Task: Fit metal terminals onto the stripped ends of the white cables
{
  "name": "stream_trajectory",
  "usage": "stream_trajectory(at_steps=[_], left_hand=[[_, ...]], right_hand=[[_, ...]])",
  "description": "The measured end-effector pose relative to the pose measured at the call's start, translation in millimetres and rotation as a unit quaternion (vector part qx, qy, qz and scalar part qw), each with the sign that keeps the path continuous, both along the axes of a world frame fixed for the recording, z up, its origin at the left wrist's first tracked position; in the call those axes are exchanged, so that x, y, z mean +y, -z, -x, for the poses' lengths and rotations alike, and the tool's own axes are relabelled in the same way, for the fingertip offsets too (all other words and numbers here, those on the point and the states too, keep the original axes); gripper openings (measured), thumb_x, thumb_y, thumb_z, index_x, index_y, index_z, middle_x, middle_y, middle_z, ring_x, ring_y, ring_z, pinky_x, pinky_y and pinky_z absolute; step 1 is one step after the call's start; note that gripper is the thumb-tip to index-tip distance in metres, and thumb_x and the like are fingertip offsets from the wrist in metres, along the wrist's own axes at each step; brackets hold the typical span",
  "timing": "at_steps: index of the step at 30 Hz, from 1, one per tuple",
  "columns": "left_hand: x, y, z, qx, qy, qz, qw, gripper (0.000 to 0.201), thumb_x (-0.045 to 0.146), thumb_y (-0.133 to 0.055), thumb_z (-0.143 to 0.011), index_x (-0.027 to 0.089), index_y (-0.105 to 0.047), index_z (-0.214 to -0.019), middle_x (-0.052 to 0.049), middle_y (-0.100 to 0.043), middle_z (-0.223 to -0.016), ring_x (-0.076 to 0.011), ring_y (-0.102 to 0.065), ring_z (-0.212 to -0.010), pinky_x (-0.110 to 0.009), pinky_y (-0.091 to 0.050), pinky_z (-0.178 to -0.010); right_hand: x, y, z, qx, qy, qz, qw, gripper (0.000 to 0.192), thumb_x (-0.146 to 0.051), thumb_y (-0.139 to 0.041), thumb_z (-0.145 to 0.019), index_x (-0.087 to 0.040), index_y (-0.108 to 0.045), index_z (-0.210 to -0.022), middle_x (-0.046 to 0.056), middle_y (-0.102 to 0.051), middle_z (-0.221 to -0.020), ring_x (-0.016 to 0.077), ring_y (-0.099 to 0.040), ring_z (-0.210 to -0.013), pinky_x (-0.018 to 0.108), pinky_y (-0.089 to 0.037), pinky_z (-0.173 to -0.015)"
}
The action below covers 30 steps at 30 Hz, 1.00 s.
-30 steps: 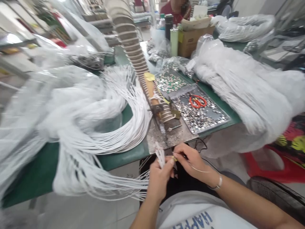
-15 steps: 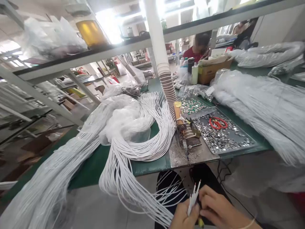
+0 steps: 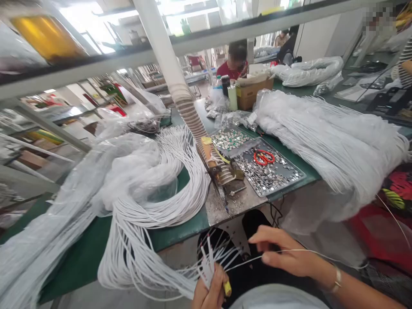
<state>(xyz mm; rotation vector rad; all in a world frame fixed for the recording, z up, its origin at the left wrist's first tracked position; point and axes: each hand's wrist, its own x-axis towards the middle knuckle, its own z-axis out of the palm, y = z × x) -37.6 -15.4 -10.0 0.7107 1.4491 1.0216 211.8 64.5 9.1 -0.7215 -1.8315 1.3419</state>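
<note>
One white cord (image 3: pixel 244 261) runs sideways from the fanned bundle (image 3: pixel 206 268) gripped in the left hand (image 3: pixel 209 292) to the right hand (image 3: pixel 283 255), pinched there between thumb and fingertips, low before the table edge (image 3: pixel 180 234).

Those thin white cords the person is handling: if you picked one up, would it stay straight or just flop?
Probably floppy over any length: the single white cord pinched in the right hand sags away toward the right. The bundle on the table curls into a loop and drapes over the edge, suggesting limpness. Short ends, though, stand up stiffly from the left hand, so they likely hold some shape.
</note>
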Motion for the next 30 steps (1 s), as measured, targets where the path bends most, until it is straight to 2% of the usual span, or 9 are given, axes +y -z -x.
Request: stream_trajectory(at_steps=[2, 4, 6, 11, 15, 20, 24, 27, 30], left_hand=[[6, -7.7, -18, -0.007, 0.071, 0.011, 0.997, 0.050, 0.066, -0.059, -0.079, 0.017, -0.055, -0.072, 0.003, -0.046, -0.055, -0.0075, -0.030, -0.047, -0.021, -0.021, -0.045], [14, -13.8, -28, -0.013, 0.140, 0.031, 0.990, 0.052, 0.068, -0.055, -0.081, 0.016, -0.056, -0.075, 0.005, -0.037, -0.052, -0.0071, -0.026, -0.047, -0.021, -0.018, -0.045], [21, -15.3, -30, -0.011, 0.171, 0.037, 0.985, 0.050, 0.065, -0.053, -0.084, 0.015, -0.058, -0.082, 0.007, -0.033, -0.049, -0.0073, -0.025, -0.046, -0.022, -0.018, -0.046], [23, -3.2, -25, 0.020, 0.214, 0.041, 0.976, 0.051, 0.064, -0.047, -0.088, 0.014, -0.059, -0.083, 0.008, -0.032, -0.045, -0.0077, -0.025, -0.043, -0.023, -0.018, -0.045], [19, 1.7, -28, 0.066, 0.269, 0.046, 0.960, 0.056, 0.066, -0.045, -0.088, 0.012, -0.062, -0.087, 0.007, -0.035, -0.043, -0.0096, -0.029, -0.043, -0.024, -0.022, -0.047], [21, -17.8, -37, 0.106, 0.186, -0.013, 0.977, 0.045, 0.055, -0.045, -0.092, 0.015, -0.063, -0.084, 0.002, -0.050, -0.048, -0.0141, -0.046, -0.052, -0.027, -0.034, -0.062], [29, -31.4, -35, 0.102, 0.178, -0.008, 0.979, 0.046, 0.058, -0.050, -0.088, 0.017, -0.058, -0.070, 0.004, -0.041, -0.047, -0.0119, -0.035, -0.048, -0.026, -0.027, -0.053], [34, -29.2, -29, 0.073, 0.238, 0.014, 0.968, 0.049, 0.060, -0.051, -0.088, 0.016, -0.055, -0.065, 0.004, -0.037, -0.048, -0.0103, -0.030, -0.049, -0.025, -0.024, -0.052], [36, -22.4, -24, 0.041, 0.237, 0.015, 0.970, 0.046, 0.057, -0.056, -0.086, 0.015, -0.059, -0.068, 0.004, -0.039, -0.051, -0.0095, -0.029, -0.050, -0.024, -0.023, -0.052]], right_hand=[[-3, -0.6, 15, -0.023, -0.128, 0.024, 0.991, 0.030, -0.040, -0.052, -0.095, -0.015, -0.068, -0.097, 0.004, -0.060, -0.079, 0.0120, -0.057, -0.070, 0.024, -0.046, -0.068], [-3, 0.4, 25, -0.013, -0.167, 0.108, 0.980, 0.041, -0.043, -0.044, -0.098, -0.012, -0.067, -0.088, 0.004, -0.060, -0.073, 0.0100, -0.057, -0.061, 0.021, -0.046, -0.059], [-2, 0.9, 28, 0.012, -0.119, 0.167, 0.979, 0.045, -0.046, -0.041, -0.099, -0.010, -0.065, -0.085, 0.004, -0.060, -0.073, 0.0094, -0.057, -0.058, 0.019, -0.045, -0.054], [2, -1.7, 31, 0.012, 0.053, 0.145, 0.988, 0.028, -0.037, -0.055, -0.093, -0.011, -0.065, -0.095, 0.004, -0.060, -0.085, 0.0085, -0.057, -0.064, 0.020, -0.045, -0.059], [4, 0.5, 40, 0.041, 0.063, 0.177, 0.981, 0.021, -0.032, -0.062, -0.087, -0.011, -0.065, -0.087, 0.001, -0.058, -0.079, 0.0070, -0.051, -0.061, 0.018, -0.041, -0.057], [4, 1.0, 42, 0.035, 0.050, 0.191, 0.980, 0.019, -0.029, -0.066, -0.084, -0.011, -0.063, -0.078, 0.000, -0.058, -0.070, 0.0070, -0.048, -0.059, 0.018, -0.038, -0.055], [1, -2.8, 39, 0.041, 0.029, 0.171, 0.984, 0.021, -0.032, -0.066, -0.085, -0.011, -0.066, -0.078, 0.001, -0.059, -0.071, 0.0076, -0.051, -0.061, 0.018, -0.040, -0.055], [-1, -3.2, 37, 0.032, 0.031, 0.148, 0.988, 0.020, -0.030, -0.065, -0.086, -0.012, -0.068, -0.078, 0.002, -0.061, -0.074, 0.0087, -0.054, -0.065, 0.019, -0.042, -0.059], [-4, -1.2, 37, 0.032, 0.032, 0.192, 0.980, 0.023, -0.033, -0.067, -0.084, -0.012, -0.066, -0.078, 0.001, -0.060, -0.070, 0.0073, -0.052, -0.057, 0.018, -0.041, -0.054]])
